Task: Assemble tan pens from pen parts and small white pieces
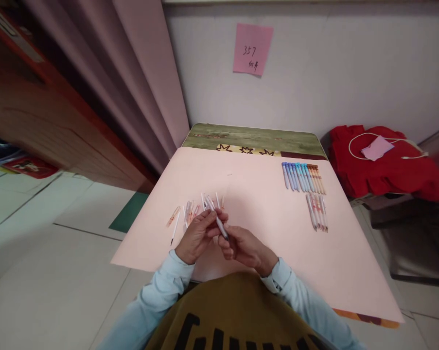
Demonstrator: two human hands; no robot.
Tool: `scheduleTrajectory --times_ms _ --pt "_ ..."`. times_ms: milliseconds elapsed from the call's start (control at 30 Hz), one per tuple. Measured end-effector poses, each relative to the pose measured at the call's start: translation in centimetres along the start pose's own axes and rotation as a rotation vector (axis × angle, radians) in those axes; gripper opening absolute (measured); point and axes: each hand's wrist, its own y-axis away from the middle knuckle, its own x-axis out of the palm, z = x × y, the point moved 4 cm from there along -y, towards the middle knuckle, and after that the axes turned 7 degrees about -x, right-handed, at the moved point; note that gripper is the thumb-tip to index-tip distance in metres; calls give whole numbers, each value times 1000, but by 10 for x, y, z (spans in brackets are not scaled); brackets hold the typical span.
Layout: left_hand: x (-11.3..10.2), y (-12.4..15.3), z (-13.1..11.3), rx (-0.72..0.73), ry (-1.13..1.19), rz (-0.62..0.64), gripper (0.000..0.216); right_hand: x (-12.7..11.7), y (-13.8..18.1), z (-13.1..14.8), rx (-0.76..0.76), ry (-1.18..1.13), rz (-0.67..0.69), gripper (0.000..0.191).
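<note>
Both my hands meet over the near part of a pink sheet [263, 214] that covers a small table. My left hand [199, 233] and my right hand [241, 245] are both closed on one slim white pen [217, 218], held at a slant between them. Just beyond my fingers lie several loose pen parts [190, 211] scattered on the sheet. Farther right, a neat row of blue and orange pens [302, 176] lies side by side, with a smaller group of white pens [317, 211] below it.
The green table edge [254, 137] shows past the pink sheet, against a white wall with a pink note [252, 48]. A curtain [131, 82] hangs at the left. A red cloth with a white cable [385, 158] sits at the right. Tiled floor lies all around.
</note>
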Motion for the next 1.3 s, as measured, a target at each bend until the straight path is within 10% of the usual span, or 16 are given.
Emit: scheduleTrajectory --times_ms 433,633,800,1300 --pt "-1 -4 -2 128 -109 -203 29 -8 0 12 -335 426 -262 42" --pt "1 -2 -6 120 -105 -181 31 -9 -3 2 -94 310 -280 65" --pt "-2 -3 -9 179 -43 -213 28 -7 -2 11 -282 256 -311 50" --pt "1 -3 -9 142 -58 -192 29 -8 -4 2 -94 179 -303 53"
